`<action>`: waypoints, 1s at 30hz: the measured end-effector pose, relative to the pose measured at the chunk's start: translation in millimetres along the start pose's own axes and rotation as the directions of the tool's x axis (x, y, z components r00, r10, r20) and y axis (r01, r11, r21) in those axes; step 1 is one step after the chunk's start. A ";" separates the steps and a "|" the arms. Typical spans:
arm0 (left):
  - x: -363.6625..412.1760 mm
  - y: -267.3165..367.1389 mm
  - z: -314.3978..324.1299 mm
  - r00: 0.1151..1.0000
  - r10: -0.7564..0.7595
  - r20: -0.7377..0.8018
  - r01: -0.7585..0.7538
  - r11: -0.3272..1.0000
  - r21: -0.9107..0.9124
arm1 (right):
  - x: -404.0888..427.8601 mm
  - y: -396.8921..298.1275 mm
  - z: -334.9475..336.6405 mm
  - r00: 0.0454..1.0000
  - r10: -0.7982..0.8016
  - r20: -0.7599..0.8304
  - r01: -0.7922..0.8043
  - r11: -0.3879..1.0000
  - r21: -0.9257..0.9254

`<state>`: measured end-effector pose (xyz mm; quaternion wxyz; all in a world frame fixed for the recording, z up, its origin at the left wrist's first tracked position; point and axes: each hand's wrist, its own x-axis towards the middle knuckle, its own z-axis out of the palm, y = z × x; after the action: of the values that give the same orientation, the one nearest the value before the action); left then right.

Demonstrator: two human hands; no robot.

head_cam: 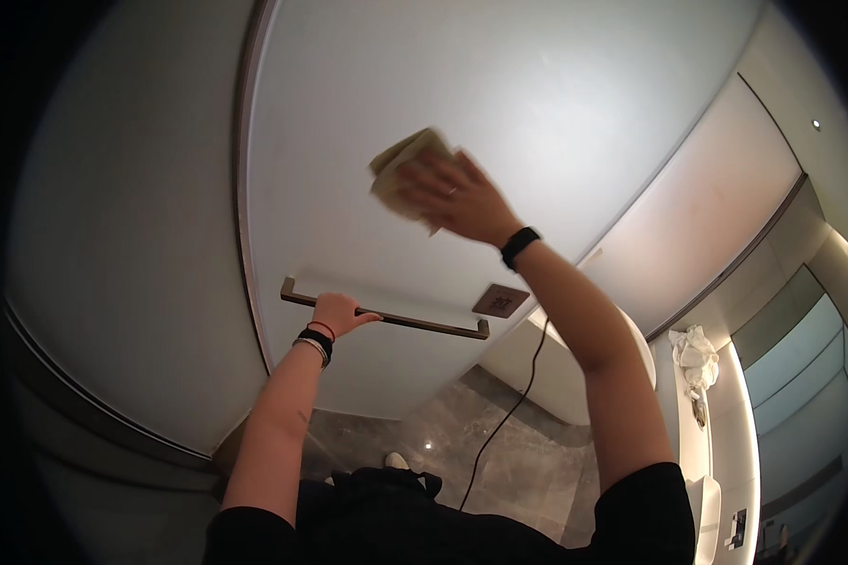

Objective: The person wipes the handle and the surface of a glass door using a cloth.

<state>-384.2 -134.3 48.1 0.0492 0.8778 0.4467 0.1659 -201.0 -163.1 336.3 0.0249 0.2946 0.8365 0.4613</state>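
My left hand (336, 312) is closed around a dark bronze bar handle (431, 325), left of its middle. The handle is mounted on a pale frosted door panel (339, 198). Higher up, my right hand (473, 198) presses a folded yellowish cleaning cloth (403, 173) to the panel with spread fingers. Both hand and cloth are slightly blurred. A small square sign (500, 301) bearing writing is fixed beside the handle's right end, below my right forearm.
A black cable (512, 413) trails over the grey marble-look floor (530, 466). On the right are a crumpled white cloth or bag (696, 357), a white basin (708, 505) and a backlit mirror (798, 395). A dark frame edge (240, 176) runs left of the door.
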 end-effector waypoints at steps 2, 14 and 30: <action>0.0 0.2 -0.2 0.999 -0.017 0.048 0.016 1.000 0.011 | -12.6 31.5 -9.2 0.995 0.077 -0.057 -0.079 0.996 -0.039; -4.9 3.4 -2.7 1.000 -0.012 0.020 0.012 0.999 -0.039 | -94.5 195.4 -76.3 0.660 0.616 -0.430 -0.718 0.685 -0.122; -0.1 0.7 -3.1 0.999 -0.028 0.027 0.029 1.000 -0.008 | -70.1 9.4 26.5 0.891 0.424 -0.160 -0.421 0.905 0.053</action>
<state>-384.8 -134.9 51.1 0.0613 0.8733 0.4577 0.1552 -130.4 -175.5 312.3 -0.1489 0.4296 0.7554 0.4718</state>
